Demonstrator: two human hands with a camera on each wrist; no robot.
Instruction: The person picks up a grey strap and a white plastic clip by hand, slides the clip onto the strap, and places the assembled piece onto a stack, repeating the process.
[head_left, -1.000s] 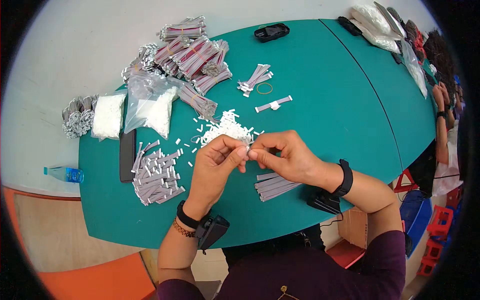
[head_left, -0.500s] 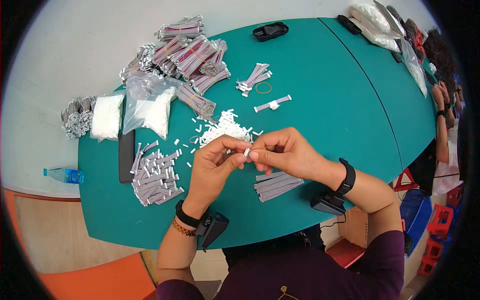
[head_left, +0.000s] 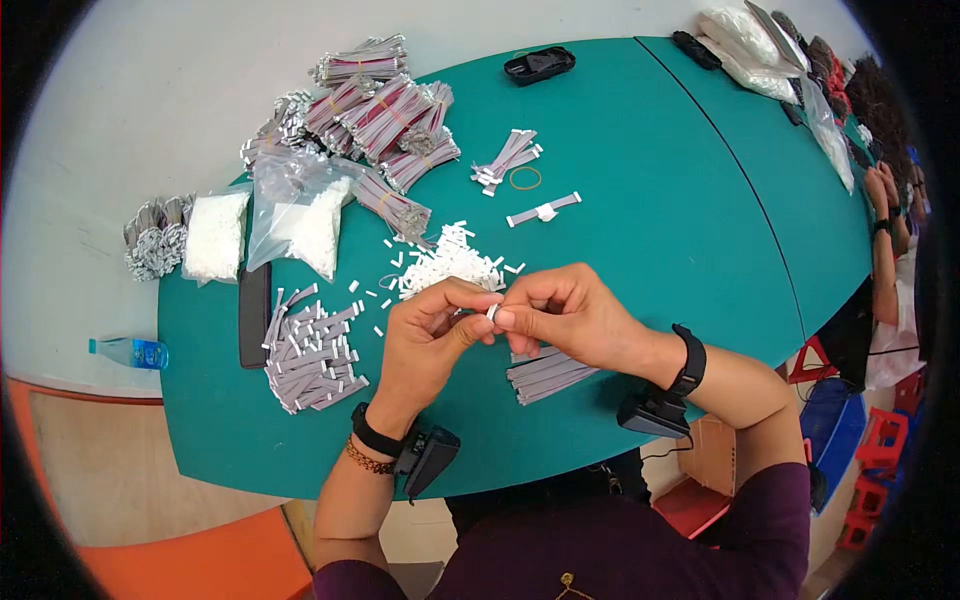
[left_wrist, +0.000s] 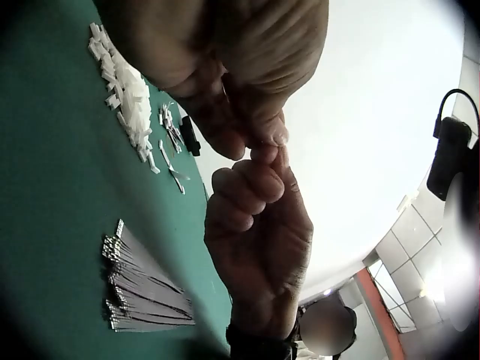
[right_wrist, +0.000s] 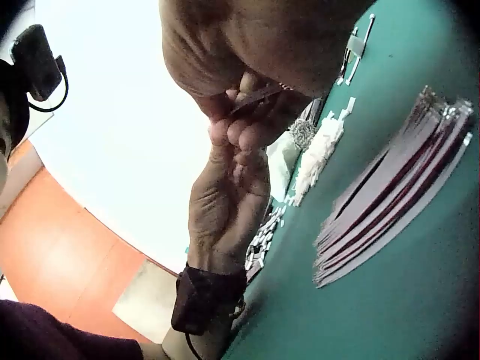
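Both hands meet above the green table (head_left: 650, 200), fingertips together. My left hand (head_left: 470, 312) and right hand (head_left: 516, 314) pinch a small white connector (head_left: 492, 312) between them. In the right wrist view a thin grey ribbon strip (right_wrist: 259, 94) runs between the fingers of the right hand (right_wrist: 255, 52) and the left hand (right_wrist: 229, 187). From the left wrist view, the left hand (left_wrist: 259, 127) touches tips with the right hand (left_wrist: 255, 217). A pile of loose white connectors (head_left: 450, 262) lies just beyond the hands. A stack of grey ribbon cables (head_left: 545, 370) lies under the right wrist.
A heap of ribbon cables with connectors (head_left: 310, 345) lies at the left beside a black bar (head_left: 254, 312). Bags of white parts (head_left: 300, 215) and banded cable bundles (head_left: 380, 110) fill the far left. A rubber band (head_left: 526, 178), a water bottle (head_left: 130, 352) and another person's arm (head_left: 885, 230) are also in view.
The hands stay joined in nearly the same place. The white connector now shows between the fingertips, and the fingers have shifted slightly around it.
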